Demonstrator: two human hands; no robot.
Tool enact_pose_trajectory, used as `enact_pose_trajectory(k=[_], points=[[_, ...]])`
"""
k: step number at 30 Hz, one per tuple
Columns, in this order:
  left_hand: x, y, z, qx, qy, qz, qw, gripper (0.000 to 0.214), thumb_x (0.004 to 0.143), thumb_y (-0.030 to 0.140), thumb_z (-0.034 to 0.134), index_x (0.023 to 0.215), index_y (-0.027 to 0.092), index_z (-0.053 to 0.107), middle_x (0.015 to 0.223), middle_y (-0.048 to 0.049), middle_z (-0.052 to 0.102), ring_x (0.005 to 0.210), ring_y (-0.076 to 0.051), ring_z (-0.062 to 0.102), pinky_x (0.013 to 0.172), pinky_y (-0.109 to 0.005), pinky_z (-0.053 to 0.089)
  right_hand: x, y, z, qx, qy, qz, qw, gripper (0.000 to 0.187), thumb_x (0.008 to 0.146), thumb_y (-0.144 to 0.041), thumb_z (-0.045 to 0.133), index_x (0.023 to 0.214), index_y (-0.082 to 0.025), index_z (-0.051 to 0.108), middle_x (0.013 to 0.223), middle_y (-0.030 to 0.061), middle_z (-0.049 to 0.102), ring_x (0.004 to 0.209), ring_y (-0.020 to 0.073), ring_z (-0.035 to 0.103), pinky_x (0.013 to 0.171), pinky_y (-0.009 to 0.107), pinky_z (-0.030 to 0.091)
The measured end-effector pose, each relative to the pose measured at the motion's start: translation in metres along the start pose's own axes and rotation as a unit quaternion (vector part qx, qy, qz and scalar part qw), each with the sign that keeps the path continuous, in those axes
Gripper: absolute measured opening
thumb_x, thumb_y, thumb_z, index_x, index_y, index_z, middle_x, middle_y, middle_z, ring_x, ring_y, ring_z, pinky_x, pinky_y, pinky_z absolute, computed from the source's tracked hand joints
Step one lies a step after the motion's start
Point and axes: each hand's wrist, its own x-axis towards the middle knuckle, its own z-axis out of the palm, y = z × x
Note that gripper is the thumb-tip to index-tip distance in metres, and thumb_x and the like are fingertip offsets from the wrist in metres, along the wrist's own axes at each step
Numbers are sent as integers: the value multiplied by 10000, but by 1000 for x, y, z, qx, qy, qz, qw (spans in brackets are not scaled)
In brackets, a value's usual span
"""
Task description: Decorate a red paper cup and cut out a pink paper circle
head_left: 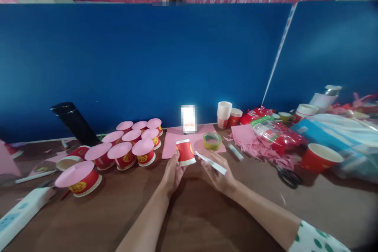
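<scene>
Presently, the left hand (173,175) grasps a red paper cup (186,153) at the centre of the frame, a little below mid-height. The cup is held upside down and slightly tilted, its wider rim toward the bottom of the frame. The thumb lies along the cup's left side; other fingers bend beneath its lower edge, partly hidden from view.

The right hand (220,175), just right of centre, grips a slim white tube (217,165) between thumb and fingers. The tube slants toward the upper left, its tip near the cup's right side; contact between the two cannot be confirmed. The right fingers stand apart from the cup.

Directly beyond the hands, a pink paper sheet (170,141) lies on the brown counter (191,216), bearing a yellow-green tape roll (212,147) near its right edge. Left of centre stands a group of red cups topped with pink discs (119,151). Right of centre, black-handled scissors (289,178) lie beside pink paper scraps (262,149).
</scene>
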Motion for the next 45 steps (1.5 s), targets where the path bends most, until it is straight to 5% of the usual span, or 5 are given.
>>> enact_pose_trajectory(k=[7,18,30,38,45], points=[[2,-1,1,66,2,-12,998,233,739,317,614,904,153,607,943,-79,662,911,-219,606,793,-316,462,-22,18,9,85,87,169,978,192,876,-296,422,973,-185,546,783,41,636,692,157,593,644,269,495],[4,0,3,102,4,-16,995,233,750,299,608,951,179,610,939,-62,659,844,-183,616,749,-276,454,-20,9,2,82,23,146,986,153,852,-246,448,968,-203,536,835,34,613,737,154,587,679,245,482],[0,-3,5,122,-3,-3,992,261,718,326,639,900,138,631,841,-53,665,775,-159,608,722,-261,447,-18,4,5,59,57,161,984,100,816,-221,507,908,-183,515,750,29,605,631,139,583,586,230,486],[1,-5,1,129,-11,2,992,283,713,311,647,946,153,622,872,-50,662,816,-171,603,757,-280,440,-15,5,1,35,115,59,991,117,803,-183,528,906,-188,584,848,70,573,808,191,560,726,338,476],[3,-6,3,141,-22,11,990,259,739,314,619,929,137,612,849,-57,652,781,-154,597,731,-265,441,-18,5,2,37,71,100,992,116,828,-203,501,920,-191,572,799,43,593,724,162,570,669,282,471]])
